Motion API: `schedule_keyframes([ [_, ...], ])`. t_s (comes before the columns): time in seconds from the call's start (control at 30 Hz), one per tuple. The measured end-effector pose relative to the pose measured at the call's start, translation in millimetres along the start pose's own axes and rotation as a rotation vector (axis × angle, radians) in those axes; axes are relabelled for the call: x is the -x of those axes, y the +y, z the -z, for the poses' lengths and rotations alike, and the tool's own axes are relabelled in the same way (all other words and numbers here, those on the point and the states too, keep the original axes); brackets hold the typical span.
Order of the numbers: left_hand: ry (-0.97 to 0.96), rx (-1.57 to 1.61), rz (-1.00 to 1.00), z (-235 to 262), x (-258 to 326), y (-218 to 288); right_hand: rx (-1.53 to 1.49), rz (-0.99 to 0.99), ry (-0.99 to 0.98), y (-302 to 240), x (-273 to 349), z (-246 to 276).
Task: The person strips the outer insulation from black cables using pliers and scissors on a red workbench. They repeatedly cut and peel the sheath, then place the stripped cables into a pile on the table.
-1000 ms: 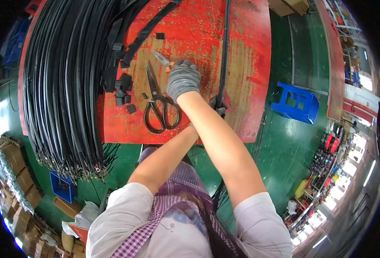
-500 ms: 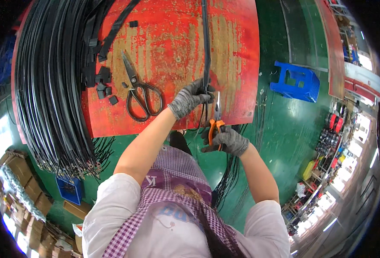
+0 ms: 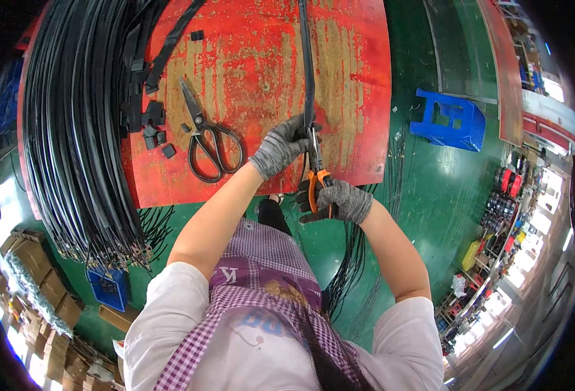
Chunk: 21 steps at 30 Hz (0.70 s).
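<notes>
My left hand (image 3: 280, 148), in a grey knit glove, is closed round the lower end of a long black sleeved cable (image 3: 307, 68) that runs away from me over the table. In my right hand (image 3: 343, 201), gloved alike, is a pair of long-nose pliers (image 3: 317, 163) with orange and black handles. The pliers' jaws meet the cable end right beside my left fingers; whether they grip it is too small to tell. Black-handled scissors (image 3: 210, 140) lie open on the table, left of my left hand.
The worn red table (image 3: 255, 65) carries a thick bundle of black cables (image 3: 72, 130) along its left side, with several small black cut pieces (image 3: 149, 124) beside it. A blue plastic stool (image 3: 450, 120) lies on the green floor at right. A blue crate (image 3: 107, 287) sits lower left.
The pliers have moved up and left, from beside the cable to its end at my left fingers. My left hand has shifted slightly left with the cable.
</notes>
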<state>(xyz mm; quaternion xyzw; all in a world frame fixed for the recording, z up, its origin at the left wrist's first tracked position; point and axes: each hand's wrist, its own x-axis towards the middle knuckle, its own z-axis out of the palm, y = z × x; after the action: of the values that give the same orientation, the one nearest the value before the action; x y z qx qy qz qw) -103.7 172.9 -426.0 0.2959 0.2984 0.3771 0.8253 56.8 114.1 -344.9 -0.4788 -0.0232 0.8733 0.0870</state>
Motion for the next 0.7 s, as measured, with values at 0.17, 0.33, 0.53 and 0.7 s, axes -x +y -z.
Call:
schedule_keyframes([
  [0.17,0.025,0.033,0.034,-0.9,1.0,2.5,-0.082,-0.015,0.043,-3.5,1.7,-7.9],
  [0.33,0.038,-0.027,0.014,-1.1,1.9,3.6,-0.254,0.054,0.033,-6.2,0.5,-17.1],
  [0.53,0.017,-0.079,-0.039,-1.9,-2.8,-1.8,0.215,0.139,0.328,-20.8,-9.8,-11.1],
  [0.7,0.117,-0.344,-0.09,-13.2,-5.7,-1.2,-0.024,0.156,0.367,-18.9,-24.6,1.6],
])
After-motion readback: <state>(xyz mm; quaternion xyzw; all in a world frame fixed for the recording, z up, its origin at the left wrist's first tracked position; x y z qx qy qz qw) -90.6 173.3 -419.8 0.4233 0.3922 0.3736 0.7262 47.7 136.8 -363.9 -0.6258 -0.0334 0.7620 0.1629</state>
